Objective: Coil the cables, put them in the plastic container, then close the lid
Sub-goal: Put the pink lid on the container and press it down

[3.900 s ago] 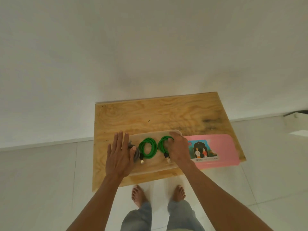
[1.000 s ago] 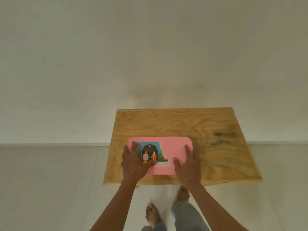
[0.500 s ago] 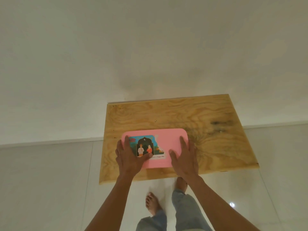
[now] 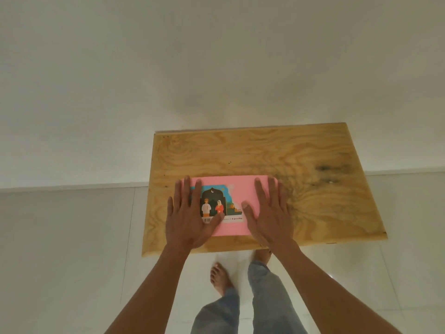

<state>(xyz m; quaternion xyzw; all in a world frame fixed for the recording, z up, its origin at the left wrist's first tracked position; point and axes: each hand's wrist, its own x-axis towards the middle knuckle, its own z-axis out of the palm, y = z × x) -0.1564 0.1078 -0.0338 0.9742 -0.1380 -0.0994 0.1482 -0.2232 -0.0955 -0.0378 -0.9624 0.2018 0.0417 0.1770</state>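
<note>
A pink lid [image 4: 237,189] with a colourful picture label lies flat over the plastic container, near the front edge of the wooden table [image 4: 265,150]. The container body and the cables are hidden under the lid. My left hand [image 4: 190,218] rests flat on the lid's left end, fingers spread, thumb on the label. On the lid's right end lies my right hand [image 4: 268,213], also flat with fingers apart. Neither hand grips anything.
The table stands against a white wall [image 4: 216,68] on a pale tiled floor [image 4: 60,261]. My bare feet and jeans [image 4: 260,292] show below the table's front edge. Dark stains mark the wood at the right [image 4: 332,169].
3.9 s ago the container was open with green coiled cables inside and the lid lay to its right. The lid now covers it. Over the last second both hands slid further onto the lid.
</note>
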